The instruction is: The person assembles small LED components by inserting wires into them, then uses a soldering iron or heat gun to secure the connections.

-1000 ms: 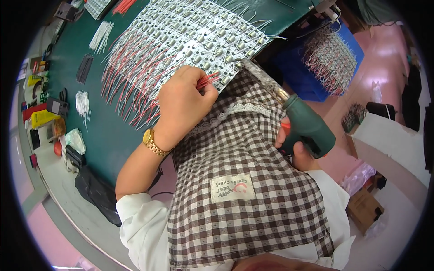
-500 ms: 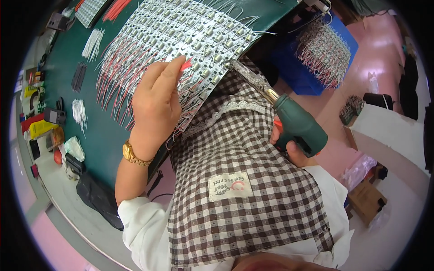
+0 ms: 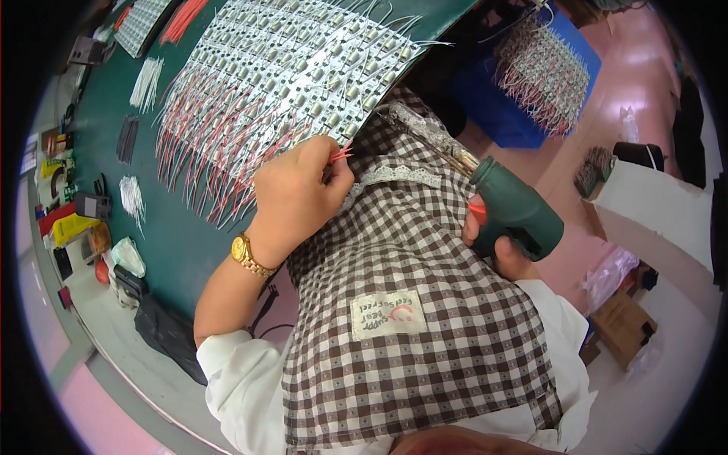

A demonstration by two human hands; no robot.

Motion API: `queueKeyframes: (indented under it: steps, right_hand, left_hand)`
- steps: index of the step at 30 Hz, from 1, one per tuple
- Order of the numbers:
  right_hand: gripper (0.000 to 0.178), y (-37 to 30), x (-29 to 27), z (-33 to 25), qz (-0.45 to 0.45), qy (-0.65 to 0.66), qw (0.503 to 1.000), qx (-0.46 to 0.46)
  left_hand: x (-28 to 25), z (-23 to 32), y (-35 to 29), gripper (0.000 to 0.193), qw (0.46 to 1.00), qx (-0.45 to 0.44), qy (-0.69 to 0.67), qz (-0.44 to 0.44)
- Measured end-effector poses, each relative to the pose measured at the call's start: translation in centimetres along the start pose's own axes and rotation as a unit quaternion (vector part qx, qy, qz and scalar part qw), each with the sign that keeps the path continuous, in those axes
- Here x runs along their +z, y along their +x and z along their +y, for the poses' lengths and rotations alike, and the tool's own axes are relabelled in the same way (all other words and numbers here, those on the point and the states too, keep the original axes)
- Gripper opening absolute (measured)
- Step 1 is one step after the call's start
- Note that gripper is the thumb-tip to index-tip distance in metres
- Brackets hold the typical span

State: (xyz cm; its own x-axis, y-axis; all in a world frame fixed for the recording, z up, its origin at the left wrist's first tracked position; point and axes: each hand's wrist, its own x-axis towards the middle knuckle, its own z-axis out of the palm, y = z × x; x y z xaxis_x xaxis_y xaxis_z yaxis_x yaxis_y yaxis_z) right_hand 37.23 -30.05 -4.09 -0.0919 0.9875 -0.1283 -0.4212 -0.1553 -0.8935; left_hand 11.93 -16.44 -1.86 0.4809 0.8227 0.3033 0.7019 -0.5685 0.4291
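My left hand (image 3: 297, 199), with a gold watch (image 3: 251, 256) at its wrist, pinches short red wires or thin tubes (image 3: 341, 154) at the near corner of a panel of circuit boards (image 3: 309, 67). Small cylindrical parts cover this panel, and red and white wires hang off its edges. Whether the red ends belong to the panel is hidden by my fingers. My right hand (image 3: 509, 256) grips a green pistol-shaped tool (image 3: 522, 206) with a red trigger. Its metal barrel, wrapped in crumpled silvery material, points up and left, its tip just off the panel's right edge.
On the green table (image 3: 155, 265) lie bundles of white (image 3: 145, 83), black (image 3: 127, 139) and red strands (image 3: 182, 20), plus another panel (image 3: 142, 24). To the right, a blue bin (image 3: 485, 114) holds a wired board stack (image 3: 542, 76). A white-topped box (image 3: 656, 208) stands farther right.
My left hand has moved right and toward me, from over the panel to its near corner, still with red pieces at the fingertips. The green tool has shifted slightly right.
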Motion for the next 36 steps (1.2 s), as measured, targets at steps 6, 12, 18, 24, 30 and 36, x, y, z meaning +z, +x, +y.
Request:
queueKeyframes:
  steps: [6,12,18,24,30,36]
  right_hand:
    - [0.068,-0.5,-0.3,0.5,0.011,-0.066,0.997,0.030]
    - [0.057,-2.6,-1.1,3.0,0.080,-0.140,0.986,-0.049]
    - [0.045,-0.6,-1.7,0.4,-0.089,-0.162,0.983,0.018]
    - [0.039,0.1,-1.6,0.7,-0.120,-0.200,0.972,-0.040]
    - [0.036,-1.0,-1.4,1.8,-0.084,-0.160,0.981,-0.071]
    - [0.043,-1.3,-1.3,1.3,-0.077,-0.171,0.980,-0.062]
  left_hand:
    - [-0.1,0.2,-0.1,0.013,1.000,-0.017,-0.001,0.008]
    - [-0.4,0.7,0.2,0.012,0.999,-0.036,-0.001,-0.012]
    - [-0.4,0.9,0.1,0.011,0.998,-0.055,-0.008,-0.016]
    - [-0.5,0.9,0.1,0.011,0.999,-0.045,-0.006,-0.026]
    - [-0.5,1.2,-0.2,0.012,0.999,-0.035,-0.018,-0.027]
    - [-0.4,1.4,-0.1,0.013,0.999,-0.024,-0.008,-0.027]
